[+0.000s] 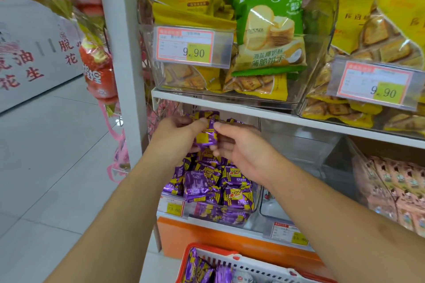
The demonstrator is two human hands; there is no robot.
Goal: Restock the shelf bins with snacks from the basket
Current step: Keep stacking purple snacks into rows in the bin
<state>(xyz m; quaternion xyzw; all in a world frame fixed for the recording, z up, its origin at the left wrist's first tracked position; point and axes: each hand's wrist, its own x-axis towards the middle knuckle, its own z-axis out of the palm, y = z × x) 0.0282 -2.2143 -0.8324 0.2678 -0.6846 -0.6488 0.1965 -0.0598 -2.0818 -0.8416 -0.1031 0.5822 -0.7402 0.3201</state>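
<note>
Both hands, left (178,132) and right (239,147), grip a purple pack (206,138) above the half-full bin (256,202), mid-placing; next they likely drop it in, then return to the basket (190,257).

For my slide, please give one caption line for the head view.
Both hands hold purple snack packets over the clear shelf bin, above the orange basket.

Bright, even shop light, glare on clear bins (322,37), blurred and bent left edge.
</note>
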